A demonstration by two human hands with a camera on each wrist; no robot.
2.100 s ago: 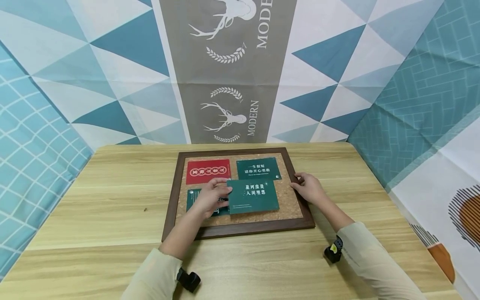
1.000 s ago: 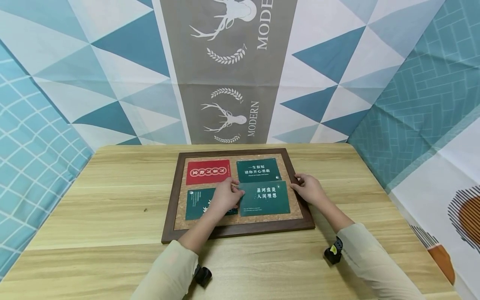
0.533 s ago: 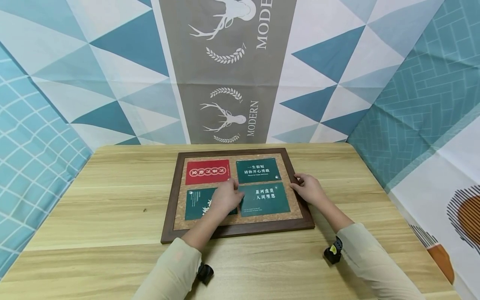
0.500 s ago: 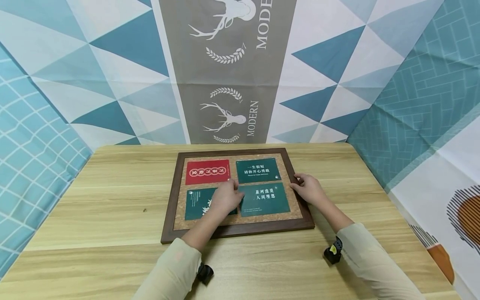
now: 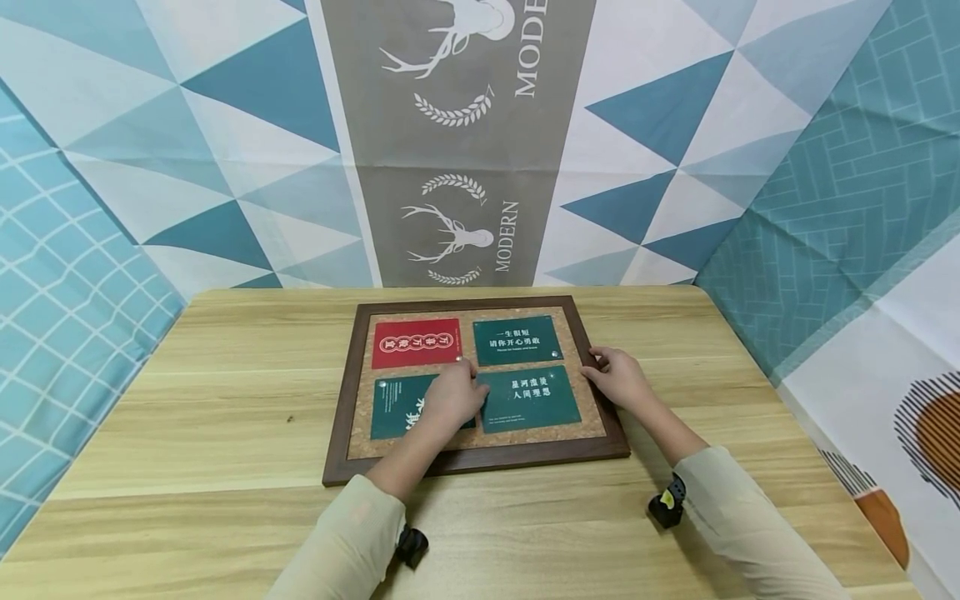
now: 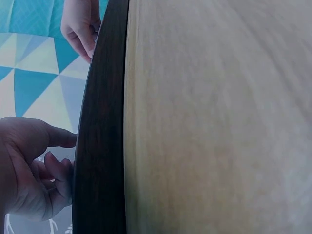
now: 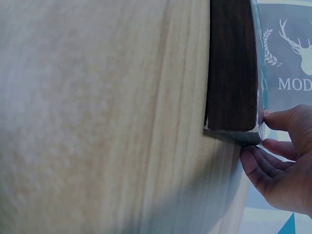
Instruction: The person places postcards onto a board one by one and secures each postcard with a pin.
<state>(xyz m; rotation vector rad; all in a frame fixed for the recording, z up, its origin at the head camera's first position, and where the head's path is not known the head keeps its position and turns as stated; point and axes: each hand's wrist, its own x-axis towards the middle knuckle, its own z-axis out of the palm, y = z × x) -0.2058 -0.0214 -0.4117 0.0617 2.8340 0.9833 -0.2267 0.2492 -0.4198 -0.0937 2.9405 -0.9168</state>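
Note:
A brown-framed cork board (image 5: 517,453) lies on the table with a card in each quarter. My left hand (image 5: 452,396) has its thumb and fingertips at the left edge of the lower right green card (image 5: 536,407), which lies against the cork. Under that hand, a second green card (image 5: 392,410) is partly covered. Higher up are a red card (image 5: 417,344) and a third green card (image 5: 517,342). With thumb and fingers, my right hand (image 5: 618,377) grips the board's right side. Both wrist views show the dark frame edge hiding the cards.
The light wooden table (image 5: 225,400) extends around the board. Behind it hangs a patterned cloth (image 5: 450,150) with triangles and deer heads. Each wrist wears a small black camera, such as the left camera (image 5: 412,547).
The left hand has moved right with the lower right green card and lowered it flat onto the cork, uncovering more of the lower left card. The right hand has stayed on the frame.

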